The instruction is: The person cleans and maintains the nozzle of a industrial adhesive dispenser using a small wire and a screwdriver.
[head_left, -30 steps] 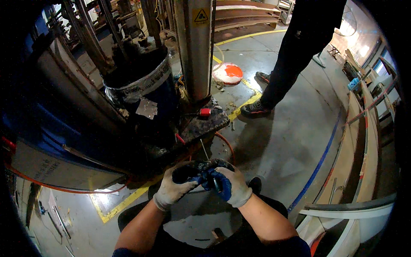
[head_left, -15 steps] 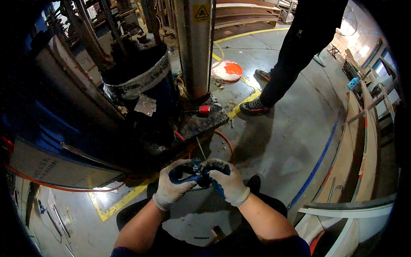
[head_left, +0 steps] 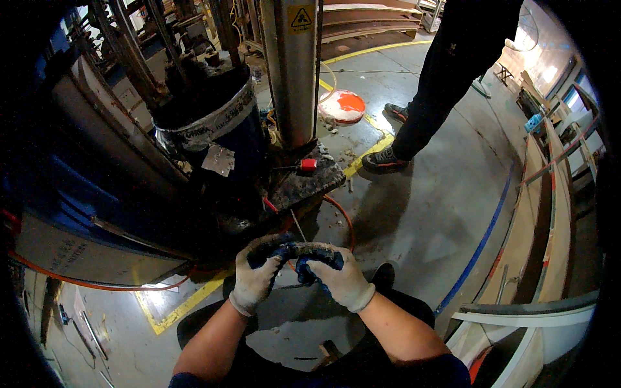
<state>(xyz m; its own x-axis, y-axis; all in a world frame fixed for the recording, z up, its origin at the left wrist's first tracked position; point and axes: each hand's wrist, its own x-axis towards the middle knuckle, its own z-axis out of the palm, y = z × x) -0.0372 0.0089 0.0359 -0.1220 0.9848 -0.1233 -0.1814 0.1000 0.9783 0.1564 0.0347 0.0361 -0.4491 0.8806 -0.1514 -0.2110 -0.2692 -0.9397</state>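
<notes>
Both my hands are raised in front of me, in white work gloves whose fingers are coated or stained dark blue and black. My left hand (head_left: 257,271) is closed, its fingertips meeting those of the other hand. My right hand (head_left: 339,275) is also closed, its fingers curled and the thumb pressed in. Between them is something small and dark that I cannot make out against the stained fingers. Just beyond the gloves a thin metal rod (head_left: 299,225) points up toward the machine base (head_left: 304,184). A red-handled tool (head_left: 308,165) lies on that dirty base.
A dark drum (head_left: 213,123) and a metal column (head_left: 290,77) stand ahead on the left. An orange hose (head_left: 346,216) loops onto the floor. A person in dark trousers (head_left: 433,90) stands beyond, near a red-and-white round lid (head_left: 343,107). Wooden boards (head_left: 521,220) line the right.
My fingers have shifted around the small dark thing: the left fingers reach further toward the right hand, and the right fingers have curled in. The forearms stay nearly in place.
</notes>
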